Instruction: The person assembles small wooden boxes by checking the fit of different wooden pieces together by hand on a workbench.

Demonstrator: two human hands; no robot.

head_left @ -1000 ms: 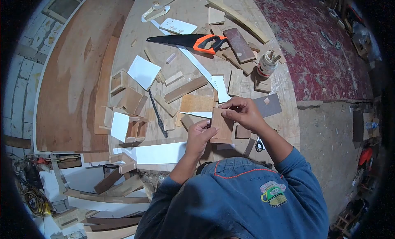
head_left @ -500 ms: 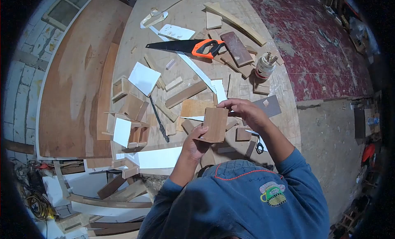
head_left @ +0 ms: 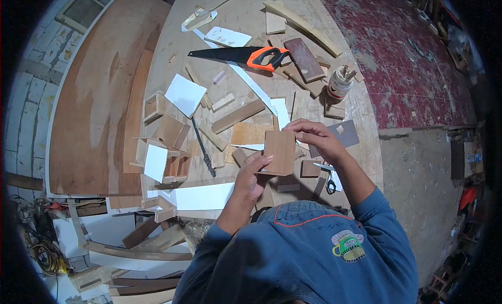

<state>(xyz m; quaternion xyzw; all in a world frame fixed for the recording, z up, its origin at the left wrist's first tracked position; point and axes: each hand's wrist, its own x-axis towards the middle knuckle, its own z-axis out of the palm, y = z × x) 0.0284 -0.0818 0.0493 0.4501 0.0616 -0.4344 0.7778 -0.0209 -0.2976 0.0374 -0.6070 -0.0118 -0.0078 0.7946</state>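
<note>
A small brown wooden box-like piece (head_left: pixel 281 153) is held up over the table's near side, its flat grained face toward me. My left hand (head_left: pixel 252 176) grips its lower left corner, thumb on the face and the other fingers hidden beneath. At the upper right corner, my right hand (head_left: pixel 318 138) has its fingertips bent onto the edge, with the thumb close by the right side. Beneath the piece lie wood offcuts and a yellowish board (head_left: pixel 250 134). Scissors (head_left: pixel 330 184) lie on the table below my right forearm.
Farther off are a handsaw (head_left: pixel 261 58) with an orange handle, a dark red block (head_left: pixel 304 60) and a glass jar (head_left: pixel 340 85) with sticks in it. Left of my hands stand a small wooden assembly (head_left: pixel 177 167) with compartments and a white square panel (head_left: pixel 185 96).
The wooden piece has tilted so its face shows flatter and the lower side shows less. Both hands shifted slightly right with it; the camera view moved a little.
</note>
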